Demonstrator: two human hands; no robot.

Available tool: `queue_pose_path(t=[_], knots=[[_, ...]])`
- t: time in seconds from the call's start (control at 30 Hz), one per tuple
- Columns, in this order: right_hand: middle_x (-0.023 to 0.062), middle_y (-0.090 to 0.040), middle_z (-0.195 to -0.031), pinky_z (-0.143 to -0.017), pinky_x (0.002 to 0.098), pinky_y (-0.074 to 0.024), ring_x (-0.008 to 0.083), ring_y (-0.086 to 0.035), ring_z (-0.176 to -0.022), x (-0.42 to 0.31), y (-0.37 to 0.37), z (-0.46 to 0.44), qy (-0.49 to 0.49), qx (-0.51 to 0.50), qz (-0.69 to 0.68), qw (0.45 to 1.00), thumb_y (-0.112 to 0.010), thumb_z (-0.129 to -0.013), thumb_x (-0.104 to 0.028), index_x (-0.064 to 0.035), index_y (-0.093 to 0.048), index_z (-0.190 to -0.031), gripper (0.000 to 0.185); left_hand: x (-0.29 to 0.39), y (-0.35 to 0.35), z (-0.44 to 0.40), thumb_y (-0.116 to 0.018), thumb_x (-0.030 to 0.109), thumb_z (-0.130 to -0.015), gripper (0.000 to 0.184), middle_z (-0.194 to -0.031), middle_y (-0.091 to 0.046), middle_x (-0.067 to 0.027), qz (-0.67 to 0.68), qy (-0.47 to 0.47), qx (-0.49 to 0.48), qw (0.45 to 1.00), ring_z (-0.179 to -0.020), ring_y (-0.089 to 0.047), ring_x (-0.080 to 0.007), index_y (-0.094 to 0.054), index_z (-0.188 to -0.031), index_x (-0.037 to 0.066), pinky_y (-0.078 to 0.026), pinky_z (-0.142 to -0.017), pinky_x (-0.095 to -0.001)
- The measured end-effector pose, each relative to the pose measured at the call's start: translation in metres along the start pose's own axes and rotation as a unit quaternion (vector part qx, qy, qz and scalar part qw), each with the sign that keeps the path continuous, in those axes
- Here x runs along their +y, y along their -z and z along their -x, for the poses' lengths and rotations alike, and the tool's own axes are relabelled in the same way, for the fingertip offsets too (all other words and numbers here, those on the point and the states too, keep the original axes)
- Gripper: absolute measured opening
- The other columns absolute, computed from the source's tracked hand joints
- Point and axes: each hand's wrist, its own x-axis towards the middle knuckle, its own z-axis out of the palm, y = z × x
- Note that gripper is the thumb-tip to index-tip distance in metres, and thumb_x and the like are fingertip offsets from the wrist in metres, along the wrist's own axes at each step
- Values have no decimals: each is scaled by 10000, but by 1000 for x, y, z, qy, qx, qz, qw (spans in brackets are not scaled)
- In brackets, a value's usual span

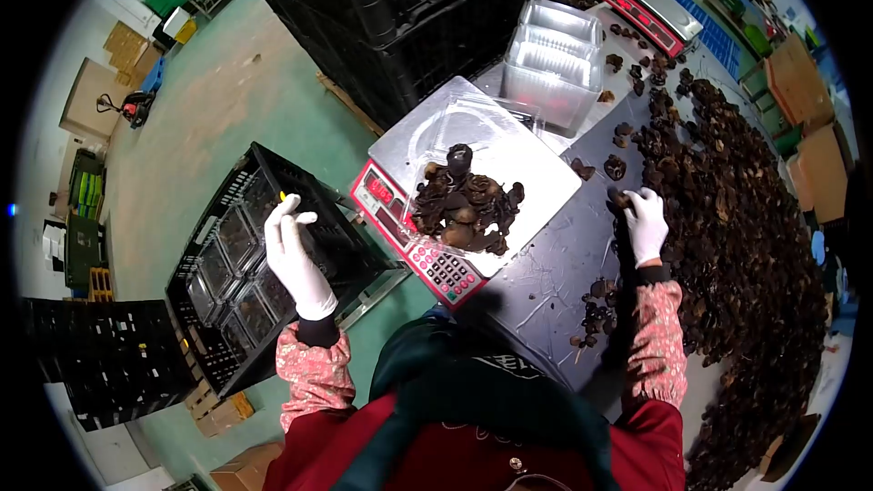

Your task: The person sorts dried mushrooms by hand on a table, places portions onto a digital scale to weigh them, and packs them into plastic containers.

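My right hand (647, 223), in a white glove, pinches a dark wood ear mushroom (620, 198) over the table, beside the large heap of wood ear mushrooms (727, 209). My left hand (296, 259), also gloved, is raised at the left above a black crate (259, 162) with its fingers apart and nothing plainly in them. Between my hands stands a digital scale (541, 184) with a red front and lit digits. On its plate, a clear plastic tray (443, 127) bears a clump of wood ear mushrooms (464, 205).
Stacked clear plastic trays (555, 64) stand behind the scale. A second red scale (650, 14) sits at the back right. Tall black crates (400, 18) rise behind the table. Packed clear boxes (238, 236) lie in the left crate. Loose mushrooms (596, 309) lie near my right sleeve.
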Motion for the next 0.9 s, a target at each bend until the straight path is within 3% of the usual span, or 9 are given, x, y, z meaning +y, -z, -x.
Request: queue_pose_path(t=[0.2, 0.27, 0.33, 0.47, 0.53, 0.6, 0.67, 0.73, 0.9], knots=[[83, -591, -1208, -844, 394, -521, 309, -626, -1048, 26, 13, 38, -114, -56, -2, 992, -704, -847, -190, -187, -627, -1226, 387, -15, -5, -3, -467, 95, -1016, 235, -1104, -651, -84, 40, 35, -66, 996, -858, -621, -121, -629, -1140, -20, -453, -876, -265], [120, -589, -1300, -909, 404, -501, 328, -612, -1121, 32, 15, 40, -184, -124, -44, 974, -693, -874, -301, -188, -606, -1283, 434, -8, -10, 1, -469, 124, -1021, 244, -914, -660, -60, 45, 48, -91, 994, -773, -596, -115, -633, -1127, -23, -473, -764, -259], [152, -678, -1143, -921, 374, -496, 334, -629, -1099, 44, 3, 44, -198, -84, -109, 970, -719, -845, -273, -103, -632, -1189, 393, -12, -17, 4, -449, 134, -1028, 263, -842, -647, -44, 19, 37, -107, 993, -737, -583, -111, -632, -1133, -23, -472, -716, -254], [147, -694, -1075, -884, 355, -501, 312, -657, -1032, 36, 23, 47, -234, 29, -202, 951, -723, -845, -250, -60, -659, -1078, 307, -14, -18, 6, -438, 139, -1036, 270, -1008, -649, -65, 31, 35, -136, 990, -827, -590, -104, -625, -1150, -18, -508, -708, -253], [151, -693, -1084, -888, 359, -500, 320, -653, -1038, 31, 30, 55, -291, -1, -190, 938, -712, -858, -249, -71, -654, -1106, 311, -24, -18, 3, -434, 149, -1046, 291, -1099, -653, -85, 58, 67, -149, 985, -836, -600, -124, -623, -1157, -41, -475, -830, -275], [171, -687, -1107, -865, 370, -513, 302, -664, -1038, 26, 36, 65, -275, -97, -2, 957, -689, -873, -203, -97, -605, -1229, 381, -32, -15, -1, -453, 161, -1037, 284, -1090, -659, -72, 39, 57, -170, 983, -831, -595, -114, -632, -1152, -27, -474, -815, -269], [144, -700, -1034, -800, 350, -528, 252, -679, -926, 37, 35, 67, -272, 54, -169, 946, -693, -862, -161, -97, -592, -1262, 418, -36, -15, -6, -472, 160, -1027, 276, -1073, -667, -61, 5, 50, -193, 980, -832, -596, -107, -638, -1148, -25, -467, -812, -260], [-8, -632, -807, -646, 240, -487, 73, -565, -681, 6, 68, 52, -328, 9, -363, 872, -681, -867, -96, -74, -638, -1180, 317, -33, -20, -8, -484, 152, -1019, 270, -1033, -673, -58, -8, 29, -217, 976, -821, -602, -104, -638, -1156, -22, -460, -815, -258], [8, -680, -879, -603, 221, -470, 48, -601, -744, -136, 106, 15, -180, -59, -495, 848, -681, -886, -119, -43, -646, -1019, 157, -29, -43, -3, -489, 86, -1015, 205, -926, -629, -18, 59, 53, -255, 964, -796, -584, -68, -650, -1100, -6, -438, -718, -208]])
